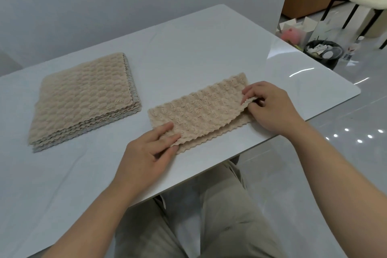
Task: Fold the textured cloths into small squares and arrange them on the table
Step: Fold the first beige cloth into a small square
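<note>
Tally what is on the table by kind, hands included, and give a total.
Stack of flat cloths: 1 (its layers cannot be counted here)
Half-folded cloth: 1
Hands: 2, the left hand and the right hand, each pinching an end of that cloth
Total: 4

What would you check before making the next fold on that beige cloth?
1. Left hand pinches the near left corner of the cloth: ok.
2. Right hand pinches the upper layer at the right end: ok.
3. Near edges of both layers line up: not ok; the lower layer pokes out toward the person.
4. Cloth lies wholly on the table: ok.
5. Stack of cloths sits apart from it, to the left: ok.
</note>
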`<state>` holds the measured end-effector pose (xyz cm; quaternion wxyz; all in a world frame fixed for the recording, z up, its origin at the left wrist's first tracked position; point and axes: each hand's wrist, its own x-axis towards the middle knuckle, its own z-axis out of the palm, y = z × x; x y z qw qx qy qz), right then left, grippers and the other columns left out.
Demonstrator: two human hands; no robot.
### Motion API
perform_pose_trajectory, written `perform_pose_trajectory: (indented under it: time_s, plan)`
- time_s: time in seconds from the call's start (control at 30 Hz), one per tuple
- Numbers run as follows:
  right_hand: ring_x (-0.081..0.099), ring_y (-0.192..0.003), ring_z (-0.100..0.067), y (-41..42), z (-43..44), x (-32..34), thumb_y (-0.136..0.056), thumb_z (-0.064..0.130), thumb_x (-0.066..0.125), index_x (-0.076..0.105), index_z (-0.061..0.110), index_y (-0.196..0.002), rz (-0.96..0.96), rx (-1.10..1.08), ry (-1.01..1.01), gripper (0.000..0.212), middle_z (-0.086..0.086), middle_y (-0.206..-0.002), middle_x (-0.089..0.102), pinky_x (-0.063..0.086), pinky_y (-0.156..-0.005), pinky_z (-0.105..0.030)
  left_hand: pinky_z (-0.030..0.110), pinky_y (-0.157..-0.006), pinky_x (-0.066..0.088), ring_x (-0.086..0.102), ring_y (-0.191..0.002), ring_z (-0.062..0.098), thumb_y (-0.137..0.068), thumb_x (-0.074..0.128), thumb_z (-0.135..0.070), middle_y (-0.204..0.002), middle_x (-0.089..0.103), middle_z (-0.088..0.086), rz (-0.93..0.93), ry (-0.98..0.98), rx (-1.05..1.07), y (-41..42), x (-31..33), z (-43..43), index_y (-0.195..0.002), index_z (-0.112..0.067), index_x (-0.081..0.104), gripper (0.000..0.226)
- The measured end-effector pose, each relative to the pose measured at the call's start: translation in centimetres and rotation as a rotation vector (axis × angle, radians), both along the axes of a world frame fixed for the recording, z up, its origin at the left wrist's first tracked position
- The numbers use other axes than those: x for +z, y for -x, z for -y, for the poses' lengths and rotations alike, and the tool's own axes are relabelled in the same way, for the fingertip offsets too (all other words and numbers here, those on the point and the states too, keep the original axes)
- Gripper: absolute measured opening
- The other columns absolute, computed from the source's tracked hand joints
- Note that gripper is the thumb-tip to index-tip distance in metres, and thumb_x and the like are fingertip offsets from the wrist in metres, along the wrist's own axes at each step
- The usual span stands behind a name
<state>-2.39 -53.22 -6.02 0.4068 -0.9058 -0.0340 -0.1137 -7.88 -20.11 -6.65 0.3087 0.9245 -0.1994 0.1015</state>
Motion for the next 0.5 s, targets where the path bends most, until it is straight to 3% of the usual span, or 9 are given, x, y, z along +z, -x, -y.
perform_pose_trajectory:
  time_s: [0.17, 0.33, 0.43, 0.5]
  plan:
    - [0.055, -0.107, -0.004, 0.76, -0.13, -0.50, -0.082, -0.001, 0.060, 0.073, 0.019, -0.082, 0.019, 0.018, 0.044, 0.024, 0.009, -0.112, 0.063, 0.035, -0.088, -0.006, 0.003, -0.105, 0.035, 0.055, -0.117, -0.009, -0.093, 0.061, -0.043, -0.143, 0.059, -0.014, 0.042, -0.075, -0.030, 0.50, -0.32, -0.11, -0.118, -0.029, 0.077, 0.033]
    - [0.055, -0.114, -0.014, 0.89, -0.48, -0.72, -0.082, -0.003, 0.060, 0.072, 0.018, -0.082, 0.052, 0.017, 0.082, 0.024, 0.003, -0.114, 0.063, 0.037, -0.099, -0.023, 0.003, -0.105, 0.035, 0.055, -0.119, -0.009, -0.094, 0.060, -0.045, -0.144, 0.058, -0.014, 0.068, -0.115, -0.046, 0.86, -0.22, -0.18, -0.118, -0.028, 0.077, 0.034]
    - [0.054, -0.115, -0.014, 0.99, -0.55, -0.81, -0.083, -0.002, 0.060, 0.071, 0.018, -0.082, 0.049, 0.014, 0.100, 0.022, 0.003, -0.115, 0.063, 0.035, -0.100, -0.022, 0.002, -0.104, 0.034, 0.056, -0.119, -0.008, -0.093, 0.060, -0.045, -0.146, 0.056, -0.014, 0.073, -0.149, -0.054, 0.92, -0.42, -0.21, -0.119, -0.028, 0.077, 0.035]
    - [0.053, -0.116, -0.014, 0.95, -0.56, -0.96, -0.083, -0.001, 0.060, 0.072, 0.017, -0.083, 0.047, 0.003, 0.118, 0.021, 0.003, -0.116, 0.063, 0.033, -0.099, -0.017, 0.011, -0.102, 0.043, 0.061, -0.120, 0.000, -0.093, 0.060, -0.045, -0.146, 0.057, -0.012, 0.109, -0.180, -0.055, 0.98, -0.66, -0.22, -0.120, -0.027, 0.076, 0.036]
